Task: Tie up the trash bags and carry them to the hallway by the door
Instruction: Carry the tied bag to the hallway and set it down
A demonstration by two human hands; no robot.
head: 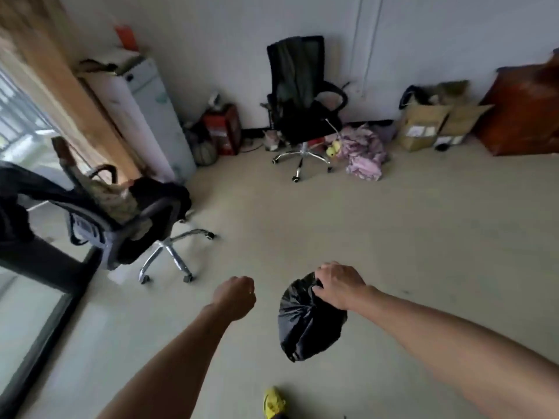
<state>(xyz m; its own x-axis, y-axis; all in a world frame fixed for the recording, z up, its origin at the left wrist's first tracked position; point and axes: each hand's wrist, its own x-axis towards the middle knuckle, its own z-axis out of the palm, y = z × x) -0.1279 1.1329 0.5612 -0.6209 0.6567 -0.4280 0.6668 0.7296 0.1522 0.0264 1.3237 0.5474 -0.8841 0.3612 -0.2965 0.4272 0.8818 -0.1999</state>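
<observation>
Trash bag: it hangs clear of the floor, to the right of the near office chair, because your right hand grips its gathered neck from above, fingers curled round the plastic, letting the load drop straight down. Your left hand, between that chair and the bag, is a closed fist holding nothing, probably kept free for balance while carrying.

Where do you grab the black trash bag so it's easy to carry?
Grab the black trash bag by its bunched-up top, coming from above, as the right hand does. The plastic is gathered narrow there, so fingers can curl round it, while the bulging body hangs below.
</observation>
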